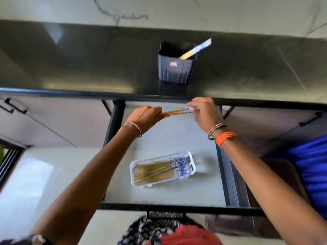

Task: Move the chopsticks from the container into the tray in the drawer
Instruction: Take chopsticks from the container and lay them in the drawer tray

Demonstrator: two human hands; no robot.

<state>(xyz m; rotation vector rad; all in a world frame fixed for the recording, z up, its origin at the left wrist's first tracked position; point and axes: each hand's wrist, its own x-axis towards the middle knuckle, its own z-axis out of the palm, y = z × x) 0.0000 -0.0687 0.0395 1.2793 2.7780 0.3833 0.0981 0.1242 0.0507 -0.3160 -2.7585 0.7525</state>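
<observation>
A dark ribbed container (175,68) stands on the black counter, with chopsticks (196,49) leaning out of it to the right. Below the counter edge, over the open drawer (177,135), I hold a pair of wooden chopsticks (174,112) level between both hands. My left hand (146,117) grips the bare wooden end. My right hand (203,110) pinches the blue-patterned end. A white tray (132,167) lies in the drawer and holds several chopsticks (159,171), patterned ends to the right.
The black counter (88,68) runs across the frame, and its front edge overhangs the drawer. Dark drawer rails frame the pale drawer floor. Cabinet fronts with black handles (16,106) flank the drawer. Blue fabric (313,168) is at the right.
</observation>
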